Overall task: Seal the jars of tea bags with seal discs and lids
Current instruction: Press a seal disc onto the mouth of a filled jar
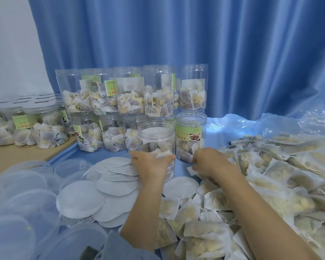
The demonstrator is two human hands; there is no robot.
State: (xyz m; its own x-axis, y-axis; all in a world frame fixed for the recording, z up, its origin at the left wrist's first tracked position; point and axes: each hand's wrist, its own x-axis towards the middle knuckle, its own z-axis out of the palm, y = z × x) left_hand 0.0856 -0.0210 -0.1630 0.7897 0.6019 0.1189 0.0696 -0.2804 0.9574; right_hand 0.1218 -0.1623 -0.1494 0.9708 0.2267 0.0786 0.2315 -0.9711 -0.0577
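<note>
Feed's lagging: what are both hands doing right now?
Left hand: grips the open clear plastic jar.
Right hand: curled over white paper tea bags; grasp unclear.

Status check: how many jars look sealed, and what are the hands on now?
Done: the lidded jars on the left table. In hand: the left hand grips an open jar; the right hand reaches among loose tea bags. Left: the open stacked jars, with seal discs and lids waiting.
</note>
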